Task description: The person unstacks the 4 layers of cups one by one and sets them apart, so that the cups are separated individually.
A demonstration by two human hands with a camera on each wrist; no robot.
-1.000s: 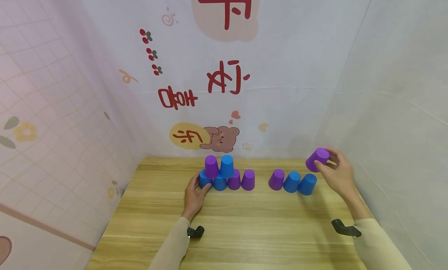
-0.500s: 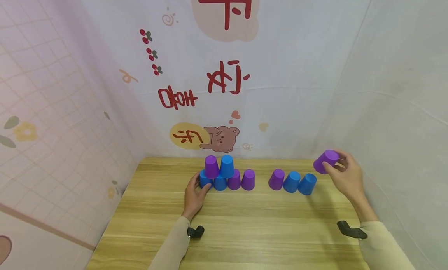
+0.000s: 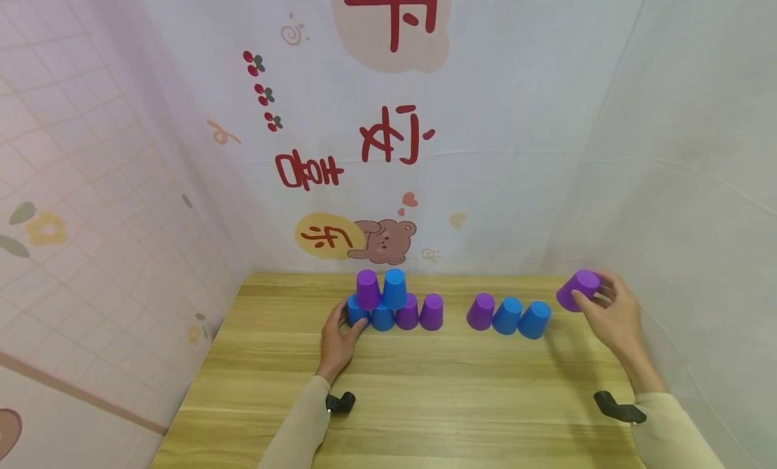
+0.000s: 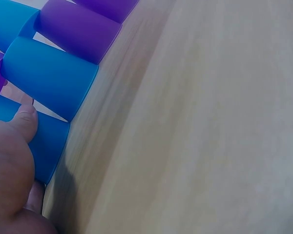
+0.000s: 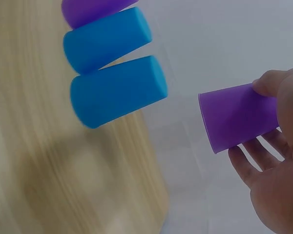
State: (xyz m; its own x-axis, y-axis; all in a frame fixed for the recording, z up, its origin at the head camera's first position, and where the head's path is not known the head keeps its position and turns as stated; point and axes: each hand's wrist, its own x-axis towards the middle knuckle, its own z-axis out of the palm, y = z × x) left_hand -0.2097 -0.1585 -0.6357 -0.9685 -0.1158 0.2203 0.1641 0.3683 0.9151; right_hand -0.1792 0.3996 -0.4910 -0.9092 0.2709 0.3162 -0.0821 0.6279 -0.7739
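At the left end of a row of upside-down cups, my left hand [image 3: 336,344] holds a blue cup [image 3: 357,312], thumb on its near side. In the left wrist view, the thumb lies across that blue cup [image 4: 52,146], which stands on the table. A purple cup [image 3: 367,291] and another blue cup [image 3: 395,290] stand on top of this row. On the far right, my right hand [image 3: 616,320] grips a tilted purple cup [image 3: 577,292] in the air. The right wrist view shows thumb and fingers around this purple cup [image 5: 239,117], its wide rim facing the blue cups.
Right of the row's last purple cup [image 3: 432,312], a gap separates it from a second purple cup [image 3: 481,312]. Beside that stand two blue cups [image 3: 507,316], the outer one [image 3: 535,320] nearest my right hand. White cloth [image 3: 504,152] hangs behind the wooden table [image 3: 449,395].
My right hand has carried the purple cup to the right, away from the blue cups, and slightly lower. The left hand stays on its blue cup, and the standing cups have not moved.
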